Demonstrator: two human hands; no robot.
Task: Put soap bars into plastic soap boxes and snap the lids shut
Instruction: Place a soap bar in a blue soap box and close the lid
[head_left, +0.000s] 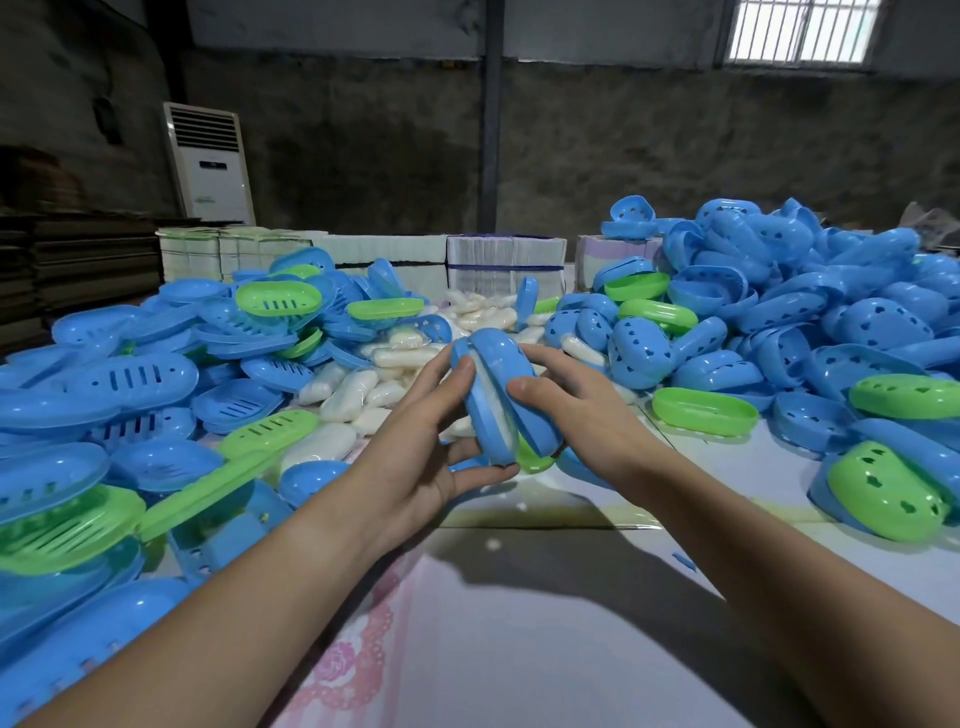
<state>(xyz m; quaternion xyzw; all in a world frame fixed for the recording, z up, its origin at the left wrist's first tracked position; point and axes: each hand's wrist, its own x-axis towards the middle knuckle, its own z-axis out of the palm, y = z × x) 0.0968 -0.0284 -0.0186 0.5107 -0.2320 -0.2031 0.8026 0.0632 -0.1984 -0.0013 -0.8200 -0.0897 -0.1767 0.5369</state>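
Note:
Both hands hold one blue soap box (506, 395) on edge above the table's middle. A white soap bar (496, 400) shows in the gap between its two halves, so the lid stands slightly apart. My left hand (426, 431) grips the box's left half, thumb on top and fingers underneath. My right hand (582, 410) holds the right half with its thumb pressed on the lid. Behind the box lies a heap of loose white soap bars (358, 389).
A pile of blue and green slotted box halves (130, 384) covers the left side. Blue and green halves with heart holes (779, 312) are heaped on the right. Bundled paper stacks (504, 265) line the back. A white sheet (519, 649) covers the near table.

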